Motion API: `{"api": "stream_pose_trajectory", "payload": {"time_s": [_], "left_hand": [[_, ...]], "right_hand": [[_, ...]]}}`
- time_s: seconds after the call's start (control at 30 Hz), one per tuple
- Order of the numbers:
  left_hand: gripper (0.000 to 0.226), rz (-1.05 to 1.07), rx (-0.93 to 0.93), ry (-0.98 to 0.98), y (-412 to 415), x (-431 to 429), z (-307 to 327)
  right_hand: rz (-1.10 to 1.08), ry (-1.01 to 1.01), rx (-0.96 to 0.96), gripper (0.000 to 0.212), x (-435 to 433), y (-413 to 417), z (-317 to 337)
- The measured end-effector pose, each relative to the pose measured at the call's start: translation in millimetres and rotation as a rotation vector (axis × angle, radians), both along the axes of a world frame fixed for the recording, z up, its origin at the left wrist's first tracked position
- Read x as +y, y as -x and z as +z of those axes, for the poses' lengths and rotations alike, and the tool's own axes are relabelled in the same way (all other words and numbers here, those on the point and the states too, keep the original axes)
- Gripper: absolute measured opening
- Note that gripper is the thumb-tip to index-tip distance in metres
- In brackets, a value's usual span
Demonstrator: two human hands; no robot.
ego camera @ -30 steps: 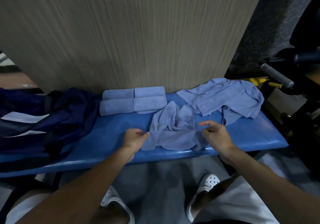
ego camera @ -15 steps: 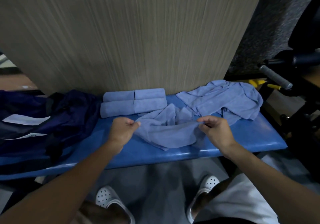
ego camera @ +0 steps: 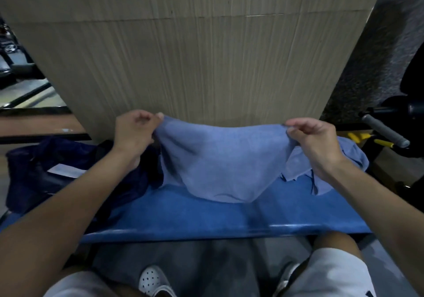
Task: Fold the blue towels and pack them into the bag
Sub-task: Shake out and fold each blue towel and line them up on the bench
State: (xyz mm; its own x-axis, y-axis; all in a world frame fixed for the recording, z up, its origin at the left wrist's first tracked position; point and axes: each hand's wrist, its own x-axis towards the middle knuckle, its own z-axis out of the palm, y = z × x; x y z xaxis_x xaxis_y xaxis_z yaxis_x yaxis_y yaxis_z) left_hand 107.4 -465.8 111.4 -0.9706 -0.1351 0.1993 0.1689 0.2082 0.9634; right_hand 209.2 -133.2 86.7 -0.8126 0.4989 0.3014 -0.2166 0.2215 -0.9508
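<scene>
A light blue towel (ego camera: 220, 159) hangs spread between my two hands above the blue bench (ego camera: 206, 216). My left hand (ego camera: 133, 131) pinches its upper left corner and my right hand (ego camera: 314, 143) pinches its upper right corner. The towel's lower edge touches the bench top. Behind my right hand lies a crumpled pile of blue towels (ego camera: 353, 159). The dark navy bag (ego camera: 68, 170) lies open on the left end of the bench, partly under my left forearm. The folded towels at the back of the bench are hidden behind the raised towel.
A beige striped wall panel (ego camera: 195, 67) rises directly behind the bench. A grey handlebar (ego camera: 385, 131) and yellow parts of exercise equipment stand at the right. My knees and white shoes show below the bench's front edge.
Both hands have lifted the towel off the bench and pulled apart, stretching it out flat in the air. It now covers the folded towels behind it.
</scene>
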Motion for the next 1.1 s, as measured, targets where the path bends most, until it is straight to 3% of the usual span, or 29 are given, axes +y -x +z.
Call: {"api": "stream_pose_trajectory", "payload": {"time_s": [0.2, 0.3, 0.37, 0.63, 0.73, 0.97, 1.1], "left_hand": [[0.009, -0.139, -0.24, -0.245, -4.2, -8.7, 13.4], [0.023, -0.207, -0.264, -0.291, -4.7, -11.5, 11.2], [0.034, -0.226, -0.223, -0.26, -3.4, -14.2, 9.4], [0.026, -0.135, 0.028, -0.082, 16.4, -25.7, 19.2], [0.023, -0.1, 0.05, -0.082, 25.0, -21.1, 27.9], [0.033, -0.244, -0.013, -0.225, 31.1, -14.3, 51.1], [0.047, -0.246, 0.094, -0.074, 32.4, -17.5, 56.6]], "right_hand": [[0.055, 0.107, -0.029, 0.017, -22.3, 7.6, 16.6], [0.058, 0.104, -0.034, 0.014, -28.0, 11.1, 17.6], [0.069, 0.095, -0.052, 0.015, -28.3, 13.8, 19.5], [0.089, 0.127, -0.115, 0.023, -28.6, 25.5, 45.8], [0.118, 0.102, -0.103, 0.013, -30.3, 28.8, 57.1], [0.049, 0.016, -0.056, 0.02, -22.9, 35.7, 67.5], [0.033, 0.024, -0.034, 0.022, -20.8, 35.6, 78.4]]}}
